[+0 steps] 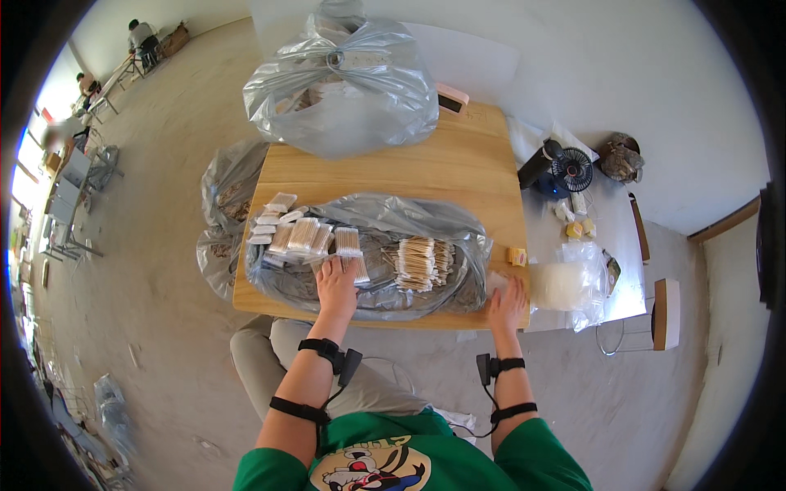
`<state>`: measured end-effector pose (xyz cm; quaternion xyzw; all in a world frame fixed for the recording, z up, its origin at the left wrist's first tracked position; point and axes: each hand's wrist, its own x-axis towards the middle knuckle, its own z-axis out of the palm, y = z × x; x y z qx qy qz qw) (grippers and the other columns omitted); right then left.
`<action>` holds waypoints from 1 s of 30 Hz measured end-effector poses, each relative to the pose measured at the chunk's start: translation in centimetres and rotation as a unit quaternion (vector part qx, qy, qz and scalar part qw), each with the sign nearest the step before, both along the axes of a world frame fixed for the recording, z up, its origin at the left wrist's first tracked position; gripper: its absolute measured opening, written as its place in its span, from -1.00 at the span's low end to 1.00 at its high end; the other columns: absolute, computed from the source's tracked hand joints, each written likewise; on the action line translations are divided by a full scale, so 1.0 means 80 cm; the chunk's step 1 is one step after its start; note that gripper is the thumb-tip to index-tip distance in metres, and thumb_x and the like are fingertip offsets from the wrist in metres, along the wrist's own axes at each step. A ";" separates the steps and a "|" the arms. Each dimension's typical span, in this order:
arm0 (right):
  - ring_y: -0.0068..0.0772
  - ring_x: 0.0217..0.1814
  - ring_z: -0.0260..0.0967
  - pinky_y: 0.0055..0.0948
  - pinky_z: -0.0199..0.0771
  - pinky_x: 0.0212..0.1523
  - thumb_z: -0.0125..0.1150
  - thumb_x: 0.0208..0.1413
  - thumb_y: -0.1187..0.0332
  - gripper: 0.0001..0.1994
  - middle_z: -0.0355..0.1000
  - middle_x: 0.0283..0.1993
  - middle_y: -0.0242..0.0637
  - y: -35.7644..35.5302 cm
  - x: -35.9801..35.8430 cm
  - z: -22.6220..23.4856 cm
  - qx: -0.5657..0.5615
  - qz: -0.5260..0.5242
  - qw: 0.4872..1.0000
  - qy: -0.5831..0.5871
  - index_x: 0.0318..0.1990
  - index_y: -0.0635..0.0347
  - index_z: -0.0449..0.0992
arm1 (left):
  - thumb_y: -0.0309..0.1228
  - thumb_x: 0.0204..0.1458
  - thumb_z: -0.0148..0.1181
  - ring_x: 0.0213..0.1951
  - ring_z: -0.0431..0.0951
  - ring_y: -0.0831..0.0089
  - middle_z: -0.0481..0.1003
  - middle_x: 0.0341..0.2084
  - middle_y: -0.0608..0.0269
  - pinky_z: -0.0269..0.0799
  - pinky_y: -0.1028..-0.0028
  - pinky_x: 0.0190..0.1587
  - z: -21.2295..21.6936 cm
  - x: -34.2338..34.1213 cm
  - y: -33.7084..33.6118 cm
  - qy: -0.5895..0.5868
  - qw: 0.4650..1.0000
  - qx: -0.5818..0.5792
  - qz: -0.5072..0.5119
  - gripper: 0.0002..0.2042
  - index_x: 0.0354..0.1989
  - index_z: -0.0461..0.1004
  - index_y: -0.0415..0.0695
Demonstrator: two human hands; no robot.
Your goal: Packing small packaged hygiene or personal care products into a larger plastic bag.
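Observation:
My left hand (336,288) lies with its fingers stretched out on the near edge of the packed cotton swabs (302,236). These are flat bundles in clear wrapping, heaped at the left of a grey plastic bag (393,209) spread on the table. To the right on the same bag is a pile of loose cotton swabs (416,263). By the table's right edge, my right hand (508,306) has its fingers extended, touching a small whitish clear plastic piece (495,283). Whether it pinches that piece is hard to see.
A large tied grey bag (344,98) stands at the table's (475,164) far side, beside a pink-edged box (452,98). A small yellow box (517,257) sits near the right edge. A side table holds clear plastic bags (565,285), a fan (571,169) and a black bottle (539,162).

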<state>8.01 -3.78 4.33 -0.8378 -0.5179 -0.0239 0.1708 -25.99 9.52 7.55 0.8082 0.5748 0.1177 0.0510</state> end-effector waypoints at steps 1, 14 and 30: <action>-0.04 0.31 -0.01 -0.04 -0.05 0.25 -0.03 0.12 0.36 -0.60 0.16 0.19 -0.05 -0.006 0.000 0.006 0.068 -0.007 0.998 0.012 0.13 0.22 0.21 | -0.40 -0.31 0.35 0.06 0.24 0.11 0.33 -0.06 0.10 0.14 0.18 0.05 0.001 0.000 0.002 0.008 1.000 -0.007 -0.018 -0.38 0.07 0.34 0.01; -0.02 -0.06 0.33 -0.23 0.35 -0.07 0.06 0.01 0.54 -0.79 0.39 -0.12 -0.07 0.043 -0.121 0.072 0.242 0.150 0.947 0.146 -0.15 0.23 0.41 | -0.28 -0.22 0.33 -0.29 0.53 0.08 0.50 -0.43 0.03 0.40 0.18 -0.27 0.004 0.036 0.011 -0.069 0.984 -0.121 0.111 -0.55 -0.16 0.28 -0.10; -0.24 -0.13 0.25 -0.35 0.26 -0.12 0.12 -0.26 0.49 -0.83 0.34 -0.33 -0.26 0.146 -0.232 0.057 0.012 0.374 0.924 -0.072 -0.39 0.15 0.44 | -0.42 -0.10 0.06 -0.27 0.49 0.00 0.49 -0.40 -0.04 0.39 0.15 -0.25 -0.019 0.027 0.004 -0.228 0.949 -0.154 0.153 -0.83 -0.31 0.32 -0.15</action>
